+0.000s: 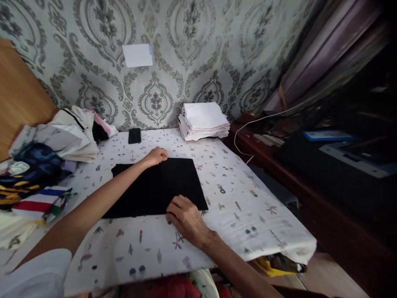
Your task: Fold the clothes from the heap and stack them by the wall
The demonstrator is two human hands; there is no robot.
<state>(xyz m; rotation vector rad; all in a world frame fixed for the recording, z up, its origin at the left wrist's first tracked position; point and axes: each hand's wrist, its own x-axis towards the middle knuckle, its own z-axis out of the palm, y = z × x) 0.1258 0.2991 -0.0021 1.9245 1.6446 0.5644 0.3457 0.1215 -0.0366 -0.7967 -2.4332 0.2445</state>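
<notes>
A black folded cloth (161,182) lies flat on the table, which has a white patterned cover (235,215). At the cloth's far edge, my left hand (156,157) has its fingers pinched together on the fabric. My right hand (186,215) rests at the near edge, its fingers curled over the cloth. Part of the black cloth's left side is hidden under my left forearm.
Crumpled clothes (56,145) are heaped at the left. A black phone (134,135) and a stack of white folded cloths or papers (204,120) sit near the wall. A white cable (263,119) runs over the dark furniture at right.
</notes>
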